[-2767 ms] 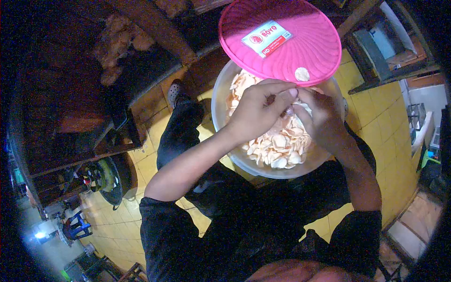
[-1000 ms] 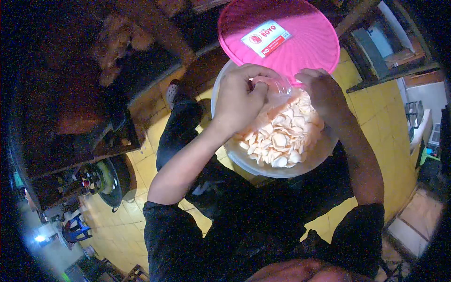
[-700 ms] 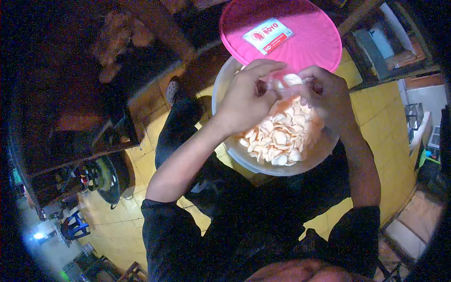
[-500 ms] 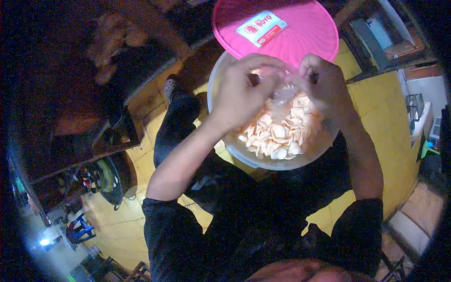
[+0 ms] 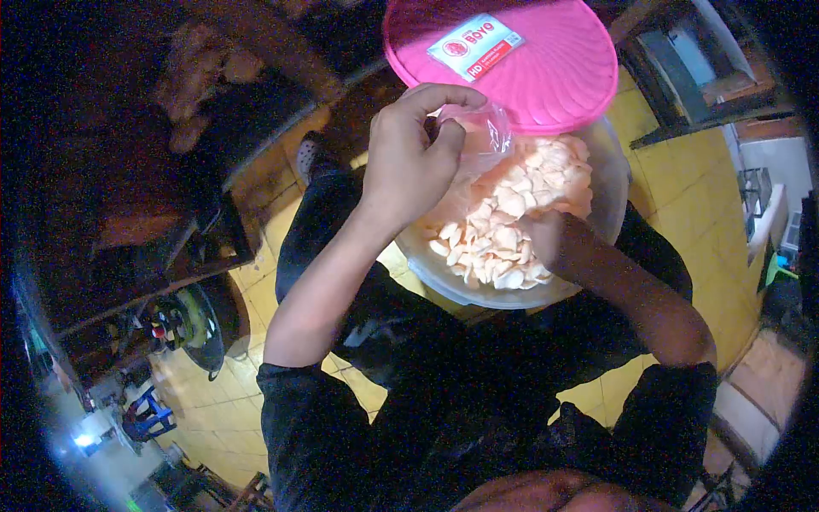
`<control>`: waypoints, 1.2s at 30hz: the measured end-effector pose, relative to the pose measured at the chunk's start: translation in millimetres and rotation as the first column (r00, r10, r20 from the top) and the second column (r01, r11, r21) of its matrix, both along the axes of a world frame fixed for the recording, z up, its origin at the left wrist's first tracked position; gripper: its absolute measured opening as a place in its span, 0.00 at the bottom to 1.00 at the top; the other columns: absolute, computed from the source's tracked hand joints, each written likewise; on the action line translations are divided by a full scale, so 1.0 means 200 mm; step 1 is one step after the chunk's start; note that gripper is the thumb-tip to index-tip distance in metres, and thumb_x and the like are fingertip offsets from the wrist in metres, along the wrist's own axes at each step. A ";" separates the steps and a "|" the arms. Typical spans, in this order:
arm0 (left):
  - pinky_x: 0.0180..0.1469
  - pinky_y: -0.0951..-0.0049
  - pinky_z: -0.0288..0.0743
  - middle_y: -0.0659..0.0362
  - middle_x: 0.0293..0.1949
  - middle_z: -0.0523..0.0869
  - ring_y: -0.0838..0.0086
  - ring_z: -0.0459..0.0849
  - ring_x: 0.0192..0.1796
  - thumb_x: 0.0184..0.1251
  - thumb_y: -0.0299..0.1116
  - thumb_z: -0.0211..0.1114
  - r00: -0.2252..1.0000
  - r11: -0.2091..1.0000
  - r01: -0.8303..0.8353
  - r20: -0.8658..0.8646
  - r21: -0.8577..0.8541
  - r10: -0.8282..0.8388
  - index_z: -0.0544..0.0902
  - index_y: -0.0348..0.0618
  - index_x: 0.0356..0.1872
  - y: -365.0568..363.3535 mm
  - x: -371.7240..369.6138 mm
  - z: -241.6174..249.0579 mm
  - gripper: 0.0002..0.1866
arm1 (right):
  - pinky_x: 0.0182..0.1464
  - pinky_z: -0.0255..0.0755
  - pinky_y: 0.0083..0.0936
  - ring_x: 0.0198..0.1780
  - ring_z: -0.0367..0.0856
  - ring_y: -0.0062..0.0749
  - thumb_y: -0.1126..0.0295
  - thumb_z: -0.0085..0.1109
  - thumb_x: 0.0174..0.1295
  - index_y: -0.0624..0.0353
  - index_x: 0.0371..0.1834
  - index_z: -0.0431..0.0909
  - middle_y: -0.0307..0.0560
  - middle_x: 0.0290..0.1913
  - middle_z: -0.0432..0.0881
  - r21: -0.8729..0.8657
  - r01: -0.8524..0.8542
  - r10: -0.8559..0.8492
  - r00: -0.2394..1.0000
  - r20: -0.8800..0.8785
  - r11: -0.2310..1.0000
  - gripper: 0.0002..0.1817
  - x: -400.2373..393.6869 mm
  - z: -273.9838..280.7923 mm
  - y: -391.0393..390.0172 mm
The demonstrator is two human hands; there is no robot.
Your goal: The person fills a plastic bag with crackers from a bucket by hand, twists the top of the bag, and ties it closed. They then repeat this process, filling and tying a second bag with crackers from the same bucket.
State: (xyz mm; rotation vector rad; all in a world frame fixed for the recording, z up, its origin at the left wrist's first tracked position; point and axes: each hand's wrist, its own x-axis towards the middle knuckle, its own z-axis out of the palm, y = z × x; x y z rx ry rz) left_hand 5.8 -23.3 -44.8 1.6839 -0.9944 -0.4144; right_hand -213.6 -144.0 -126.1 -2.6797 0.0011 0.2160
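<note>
My left hand (image 5: pixel 408 160) is closed on the top of a clear plastic bag (image 5: pixel 485 141), held up over the far left of a large translucent tub (image 5: pixel 616 183). Pale, thin crackers (image 5: pixel 503 239) fill much of the tub, which sits between my legs. Reaching in from the right, my right hand (image 5: pixel 559 246) is down among the crackers. Its fingers are blurred and partly hidden there. A round pink lid (image 5: pixel 563 60) overlaps the tub's far edge, with a flat white and red packet (image 5: pixel 478 47) marked BOYO lying on it.
Yellow floor tiles (image 5: pixel 687 222) surround me. Dark wooden furniture (image 5: pixel 128 171) stands to the left, with a wok-like pan (image 5: pixel 200 328) beside it. A wooden shelf unit (image 5: pixel 699 64) is at the far right. A blue stool (image 5: pixel 152 414) stands lower left.
My hands were together over the tub at the bag; now my right hand has dropped down into the crackers. My left hand has shifted slightly left, still holding the bag.
</note>
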 end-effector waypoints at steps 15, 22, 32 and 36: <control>0.44 0.75 0.82 0.56 0.51 0.84 0.74 0.85 0.45 0.64 0.15 0.55 0.984 0.984 0.150 -0.114 0.094 -0.139 0.81 0.36 0.54 -0.01 -0.03 -0.02 0.18 | 0.40 0.80 0.41 0.35 0.85 0.48 0.74 0.53 0.56 0.62 0.40 0.82 0.55 0.35 0.85 -0.022 0.034 -0.037 0.992 -0.123 0.999 0.12 0.05 0.17 -0.10; 0.51 0.73 0.81 0.54 0.59 0.78 0.72 0.80 0.57 0.57 0.18 0.64 0.976 0.971 0.209 0.038 0.116 -0.214 0.79 0.39 0.58 0.00 -0.05 0.03 0.24 | 0.44 0.79 0.26 0.37 0.84 0.27 0.76 0.57 0.61 0.66 0.47 0.80 0.44 0.38 0.85 0.470 0.528 -0.625 0.778 0.065 0.707 0.12 0.14 0.54 -0.16; 0.54 0.74 0.80 0.55 0.59 0.80 0.71 0.80 0.59 0.51 0.22 0.72 0.953 0.955 0.290 -0.115 0.068 -0.281 0.77 0.42 0.63 -0.04 -0.13 0.03 0.33 | 0.38 0.78 0.26 0.33 0.84 0.29 0.73 0.61 0.62 0.60 0.47 0.79 0.47 0.35 0.86 0.470 0.478 -0.635 0.726 0.265 0.742 0.10 0.21 0.41 -0.13; 0.48 0.75 0.80 0.53 0.56 0.81 0.73 0.83 0.50 0.54 0.23 0.69 0.946 0.953 0.303 -0.110 -0.026 -0.304 0.77 0.38 0.62 -0.05 -0.13 -0.01 0.29 | 0.35 0.77 0.30 0.31 0.84 0.34 0.73 0.62 0.61 0.60 0.43 0.80 0.48 0.33 0.84 0.411 0.330 -0.485 0.793 0.368 0.850 0.08 0.22 0.37 -0.14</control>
